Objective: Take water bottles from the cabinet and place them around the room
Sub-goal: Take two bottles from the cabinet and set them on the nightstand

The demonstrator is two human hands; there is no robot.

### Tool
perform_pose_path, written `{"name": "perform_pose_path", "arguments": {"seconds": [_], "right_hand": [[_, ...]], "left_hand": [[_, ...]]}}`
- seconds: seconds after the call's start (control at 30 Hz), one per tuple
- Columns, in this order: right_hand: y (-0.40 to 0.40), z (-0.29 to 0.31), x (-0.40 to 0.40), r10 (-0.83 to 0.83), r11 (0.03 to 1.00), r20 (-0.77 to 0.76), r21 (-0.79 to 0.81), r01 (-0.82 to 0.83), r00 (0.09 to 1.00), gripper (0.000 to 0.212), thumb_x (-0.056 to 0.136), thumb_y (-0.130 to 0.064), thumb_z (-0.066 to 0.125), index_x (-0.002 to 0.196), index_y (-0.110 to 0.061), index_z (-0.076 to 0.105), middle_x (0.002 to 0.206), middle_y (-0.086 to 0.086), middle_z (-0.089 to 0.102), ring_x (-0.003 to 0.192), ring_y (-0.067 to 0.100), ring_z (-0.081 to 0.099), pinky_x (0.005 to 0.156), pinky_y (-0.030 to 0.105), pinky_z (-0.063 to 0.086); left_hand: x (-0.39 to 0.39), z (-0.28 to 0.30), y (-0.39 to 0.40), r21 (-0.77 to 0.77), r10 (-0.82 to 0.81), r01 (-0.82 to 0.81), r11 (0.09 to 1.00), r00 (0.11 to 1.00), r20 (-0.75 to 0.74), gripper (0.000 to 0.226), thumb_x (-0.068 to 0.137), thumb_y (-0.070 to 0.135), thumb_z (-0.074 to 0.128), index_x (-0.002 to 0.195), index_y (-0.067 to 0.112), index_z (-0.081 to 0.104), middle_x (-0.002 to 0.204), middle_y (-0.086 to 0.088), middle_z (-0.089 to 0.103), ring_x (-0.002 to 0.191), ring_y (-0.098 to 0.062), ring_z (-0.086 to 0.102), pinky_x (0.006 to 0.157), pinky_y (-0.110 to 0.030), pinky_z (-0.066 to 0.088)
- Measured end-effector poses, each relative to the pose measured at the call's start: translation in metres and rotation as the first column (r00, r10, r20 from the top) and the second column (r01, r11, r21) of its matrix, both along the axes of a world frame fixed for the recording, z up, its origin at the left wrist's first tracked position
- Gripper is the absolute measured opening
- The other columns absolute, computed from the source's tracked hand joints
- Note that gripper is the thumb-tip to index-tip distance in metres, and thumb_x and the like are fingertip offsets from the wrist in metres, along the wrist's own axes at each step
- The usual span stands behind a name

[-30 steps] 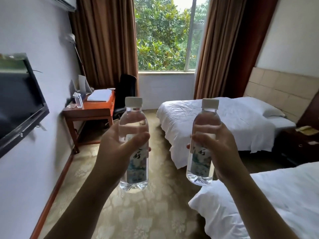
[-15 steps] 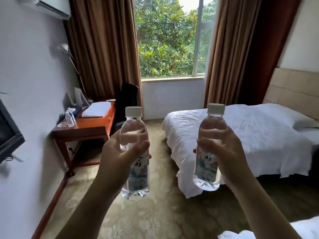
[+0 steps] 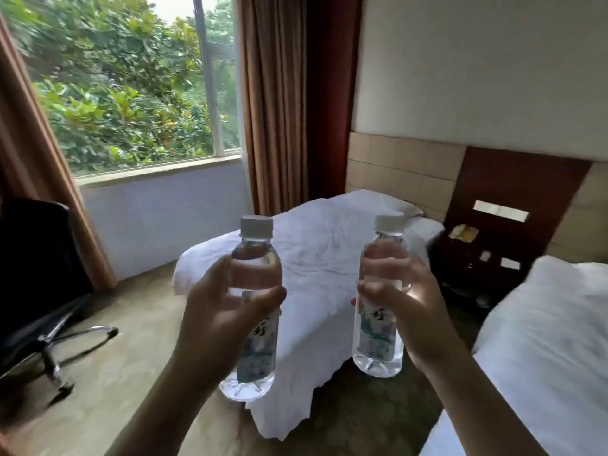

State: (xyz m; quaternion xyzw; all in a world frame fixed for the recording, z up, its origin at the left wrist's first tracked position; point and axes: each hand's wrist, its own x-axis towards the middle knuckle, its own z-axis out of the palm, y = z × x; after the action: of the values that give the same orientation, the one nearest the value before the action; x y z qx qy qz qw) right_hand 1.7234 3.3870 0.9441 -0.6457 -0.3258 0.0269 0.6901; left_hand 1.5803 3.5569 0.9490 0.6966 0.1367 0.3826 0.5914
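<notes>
I hold two clear water bottles upright at chest height, each with a white cap and a pale blue label. My left hand (image 3: 217, 320) grips the left bottle (image 3: 256, 271) round its middle, thumb across the front. My right hand (image 3: 404, 307) grips the right bottle (image 3: 378, 337) the same way, fingers wrapped over its upper body. The bottles are about a hand's width apart and do not touch. Both are full of water.
A bed with white sheets (image 3: 322, 245) lies straight ahead; a second white bed (image 3: 543, 340) is at the right. A dark bedside table (image 3: 473, 255) stands between them. A black office chair (image 3: 36, 274) is at the left, below the window (image 3: 131, 83). Carpet floor (image 3: 125, 357) lies between.
The view has swung to the right: the desk and wall screen have left the frame, and the bedside table and second bed have come in. Both hands still hold their bottles as before.
</notes>
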Motion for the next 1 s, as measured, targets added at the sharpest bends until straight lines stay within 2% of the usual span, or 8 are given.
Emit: {"name": "perform_pose_path", "arguments": {"seconds": [0.1, 0.17, 0.3, 0.37, 0.53, 0.63, 0.87, 1.0], "right_hand": [[-0.002, -0.001, 0.034, -0.092, 0.995, -0.006, -0.030, 0.092, 0.996, 0.030, 0.066, -0.025, 0.071, 0.086, -0.004, 0.064, 0.087, -0.008, 0.064, 0.085, 0.021, 0.070, 0.078, 0.047, 0.058], [-0.008, -0.003, 0.059, -0.149, 0.988, -0.020, -0.046, 0.148, 0.989, 0.019, 0.067, -0.017, 0.067, 0.084, -0.010, 0.062, 0.080, 0.002, 0.060, 0.081, 0.022, 0.068, 0.077, 0.052, 0.059], [-0.026, -0.009, 0.116, -0.283, 0.959, -0.047, 0.015, 0.283, 0.958, 0.028, 0.068, -0.006, 0.063, 0.090, 0.003, 0.049, 0.081, 0.027, 0.045, 0.073, 0.028, 0.056, 0.072, 0.051, 0.058], [-0.039, -0.016, 0.149, -0.347, 0.935, -0.086, 0.041, 0.351, 0.934, 0.033, 0.067, -0.006, 0.064, 0.096, 0.001, 0.049, 0.079, 0.025, 0.048, 0.073, 0.029, 0.056, 0.071, 0.045, 0.059], [-0.070, -0.033, 0.244, -0.472, 0.878, -0.136, 0.020, 0.479, 0.871, 0.047, 0.058, -0.027, 0.074, 0.103, -0.021, 0.062, 0.082, -0.006, 0.066, 0.079, 0.022, 0.069, 0.076, 0.046, 0.061], [-0.079, -0.033, 0.297, -0.508, 0.853, -0.171, 0.037, 0.521, 0.844, 0.055, 0.052, -0.036, 0.073, 0.104, -0.022, 0.062, 0.082, -0.005, 0.067, 0.078, 0.025, 0.071, 0.073, 0.040, 0.061], [-0.090, -0.031, 0.404, -0.592, 0.802, -0.158, -0.018, 0.597, 0.790, 0.059, 0.055, -0.042, 0.072, 0.109, -0.024, 0.061, 0.086, 0.001, 0.069, 0.081, 0.027, 0.072, 0.078, 0.048, 0.061], [-0.093, -0.036, 0.474, -0.626, 0.779, -0.130, -0.057, 0.624, 0.769, 0.062, 0.054, -0.046, 0.071, 0.110, -0.023, 0.059, 0.086, -0.001, 0.069, 0.081, 0.024, 0.073, 0.070, 0.032, 0.059]], "left_hand": [[0.069, 0.003, 0.016, 0.033, -0.182, 0.183, 0.983, 0.983, -0.023, 0.049, 0.058, 0.046, 0.075, 0.106, 0.040, 0.068, 0.097, 0.004, 0.075, 0.086, -0.024, 0.075, 0.078, -0.052, 0.062], [0.111, 0.000, 0.018, 0.008, -0.271, 0.271, 0.962, 0.962, -0.019, 0.050, 0.058, 0.047, 0.076, 0.107, 0.041, 0.068, 0.098, 0.003, 0.076, 0.086, -0.025, 0.075, 0.077, -0.051, 0.062], [0.198, -0.008, 0.012, -0.012, -0.417, 0.417, 0.909, 0.908, -0.036, 0.056, 0.054, 0.043, 0.077, 0.109, 0.034, 0.069, 0.093, -0.004, 0.076, 0.078, -0.030, 0.075, 0.076, -0.055, 0.061], [0.243, -0.015, 0.005, -0.023, -0.465, 0.464, 0.885, 0.884, -0.047, 0.056, 0.052, 0.043, 0.076, 0.107, 0.035, 0.070, 0.092, -0.005, 0.076, 0.078, -0.031, 0.075, 0.077, -0.056, 0.060], [0.357, -0.031, -0.019, -0.031, -0.544, 0.544, 0.839, 0.835, -0.075, 0.052, 0.053, 0.041, 0.076, 0.105, 0.039, 0.071, 0.094, -0.005, 0.076, 0.082, -0.032, 0.075, 0.076, -0.053, 0.061], [0.419, -0.031, -0.030, -0.033, -0.590, 0.591, 0.806, 0.800, -0.103, 0.055, 0.052, 0.040, 0.076, 0.107, 0.036, 0.070, 0.093, -0.006, 0.076, 0.082, -0.031, 0.075, 0.072, -0.047, 0.062], [0.546, -0.024, -0.040, -0.046, -0.662, 0.661, 0.749, 0.743, -0.095, 0.043, 0.064, 0.021, 0.074, 0.106, 0.027, 0.069, 0.090, -0.006, 0.077, 0.076, -0.027, 0.076, 0.065, -0.033, 0.060], [0.623, -0.031, -0.043, -0.051, -0.699, 0.698, 0.715, 0.709, -0.093, 0.047, 0.059, 0.032, 0.076, 0.106, 0.031, 0.069, 0.093, -0.007, 0.075, 0.079, -0.027, 0.075, 0.068, -0.036, 0.062]]}}
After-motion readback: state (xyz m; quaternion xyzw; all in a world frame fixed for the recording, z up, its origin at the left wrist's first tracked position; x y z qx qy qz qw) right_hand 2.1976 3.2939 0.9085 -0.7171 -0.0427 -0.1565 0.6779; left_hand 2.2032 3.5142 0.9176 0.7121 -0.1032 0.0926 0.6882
